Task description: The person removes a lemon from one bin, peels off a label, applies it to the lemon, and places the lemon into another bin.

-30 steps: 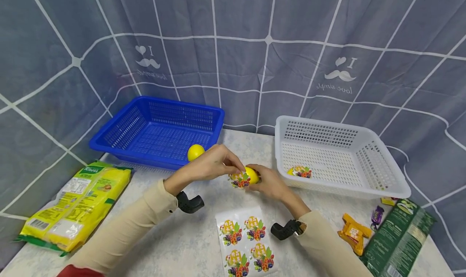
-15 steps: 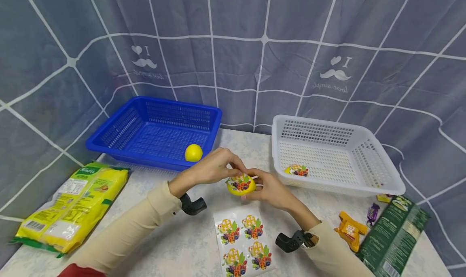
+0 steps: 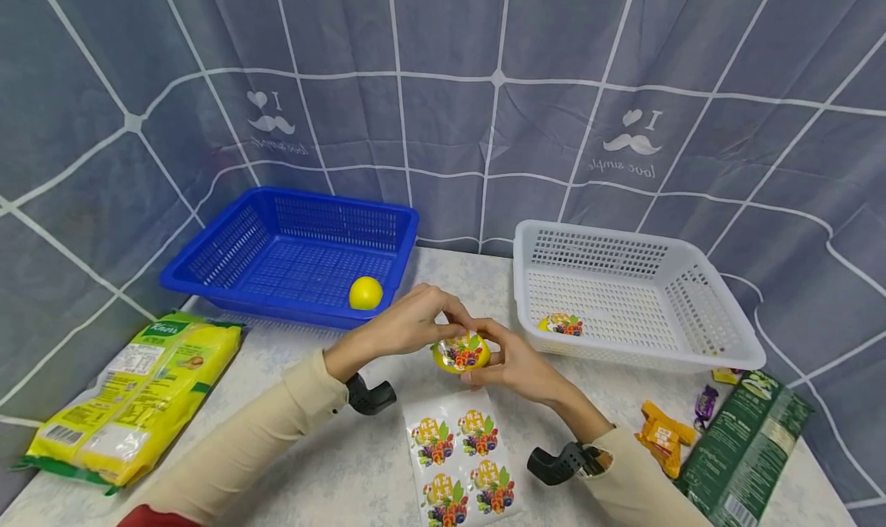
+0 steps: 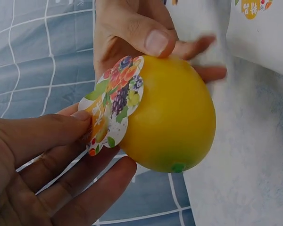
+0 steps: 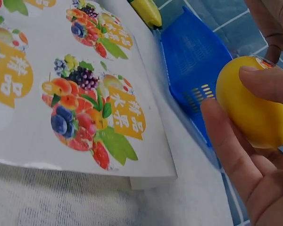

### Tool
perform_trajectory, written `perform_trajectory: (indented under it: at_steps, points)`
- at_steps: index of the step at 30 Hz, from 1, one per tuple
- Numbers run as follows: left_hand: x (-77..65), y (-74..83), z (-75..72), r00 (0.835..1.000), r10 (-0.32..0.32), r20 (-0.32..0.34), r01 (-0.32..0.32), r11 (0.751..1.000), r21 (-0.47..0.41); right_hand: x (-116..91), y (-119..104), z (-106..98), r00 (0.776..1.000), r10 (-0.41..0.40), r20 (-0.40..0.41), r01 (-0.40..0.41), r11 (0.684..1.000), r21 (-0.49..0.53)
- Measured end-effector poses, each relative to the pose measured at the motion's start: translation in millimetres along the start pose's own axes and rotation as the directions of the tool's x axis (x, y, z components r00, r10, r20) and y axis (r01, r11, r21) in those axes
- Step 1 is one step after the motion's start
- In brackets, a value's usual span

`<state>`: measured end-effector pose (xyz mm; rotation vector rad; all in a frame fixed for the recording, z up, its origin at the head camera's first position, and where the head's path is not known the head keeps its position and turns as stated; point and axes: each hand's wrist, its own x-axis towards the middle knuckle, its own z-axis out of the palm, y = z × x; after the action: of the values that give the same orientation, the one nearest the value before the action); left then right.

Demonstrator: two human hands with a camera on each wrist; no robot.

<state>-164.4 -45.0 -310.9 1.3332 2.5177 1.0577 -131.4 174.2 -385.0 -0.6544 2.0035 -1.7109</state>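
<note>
My right hand holds a yellow lemon with a small green tip over the middle of the table. A glossy sticker printed with fruit lies against the lemon's side, its near edge standing off the curve. My left hand pinches that edge, thumb on the printed face and fingers behind. From the right wrist, my thumb and fingers show around the lemon, with the sticker mostly out of sight. Below both hands lies a white sheet of stickers with several of the same print.
A blue basket at back left holds one yellow lemon. The white basket at back right holds a stickered lemon. A yellow packet lies left; a green packet, orange wrapper and purple candy lie right.
The lemon turned and moved slightly left and down, bringing the sticker from beside it onto its facing side. My right hand shifted its grip around it; the left stays at the sticker's edge.
</note>
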Motion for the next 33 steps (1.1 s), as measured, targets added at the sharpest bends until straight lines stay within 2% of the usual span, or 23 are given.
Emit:
perform_trajectory:
  at_steps: [6,13,33]
  points:
    - [0.8,2.2,-1.0,1.000,-0.021,-0.017,0.021,1.000,0.005,-2.4,-2.0,-0.4,0.999,0.043,0.006,-0.043,0.999,0.003]
    - [0.9,0.7,-0.6,1.000,0.003,-0.028,-0.004,1.000,-0.005,-2.1,-3.9,1.1,0.999,0.033,0.004,-0.033,0.999,-0.026]
    - [1.4,0.0,1.2,1.000,0.006,-0.019,-0.006,1.000,0.001,-2.8,-4.4,5.6,0.998,0.059,-0.018,-0.059,0.998,0.012]
